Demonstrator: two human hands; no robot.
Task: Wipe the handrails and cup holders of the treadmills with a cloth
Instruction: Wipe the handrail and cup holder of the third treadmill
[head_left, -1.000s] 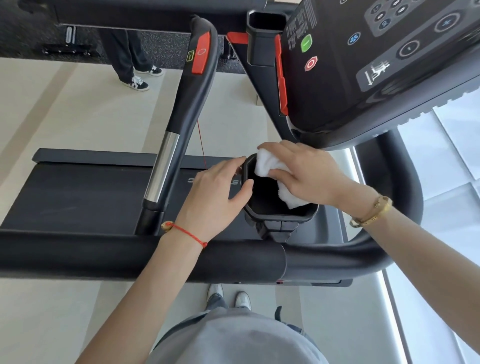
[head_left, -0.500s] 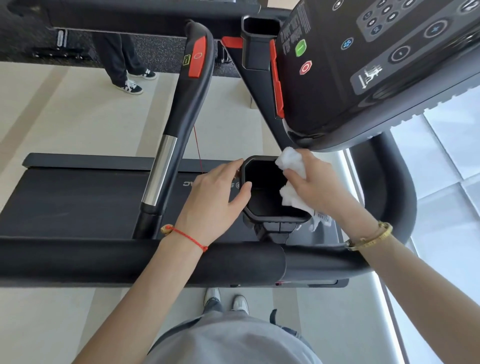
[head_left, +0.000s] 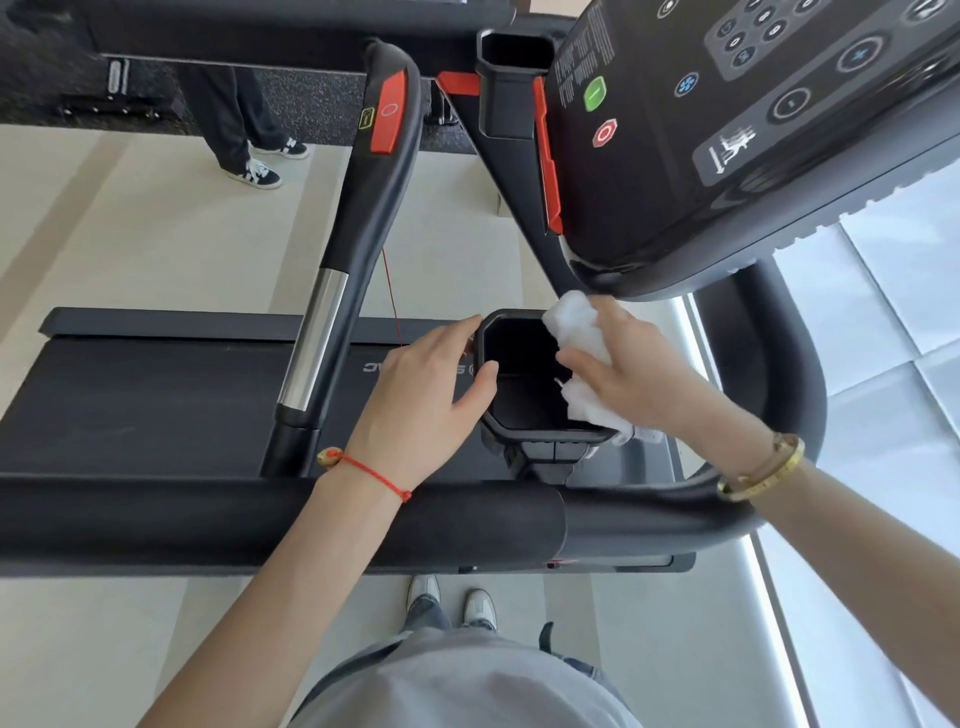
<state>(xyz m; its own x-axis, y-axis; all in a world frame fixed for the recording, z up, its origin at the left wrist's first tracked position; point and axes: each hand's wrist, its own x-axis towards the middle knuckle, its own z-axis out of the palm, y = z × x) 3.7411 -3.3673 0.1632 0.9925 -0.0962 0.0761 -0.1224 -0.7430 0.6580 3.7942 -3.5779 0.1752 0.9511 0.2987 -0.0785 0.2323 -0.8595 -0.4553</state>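
The white cloth (head_left: 584, 358) is bunched and draped over the right-hand rim of the near cup holder (head_left: 535, 374), a black, angular, open-topped pocket with a dark interior; part of the cloth hangs inside and a bit trails outside the wall. A second black cup holder (head_left: 511, 83) sits farther off beside the console (also open-topped). The thick black handrail (head_left: 260, 525) runs across the foreground and curves round to the right.

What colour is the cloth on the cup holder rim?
White, clearest in the head view: the cloth sits under the right hand.
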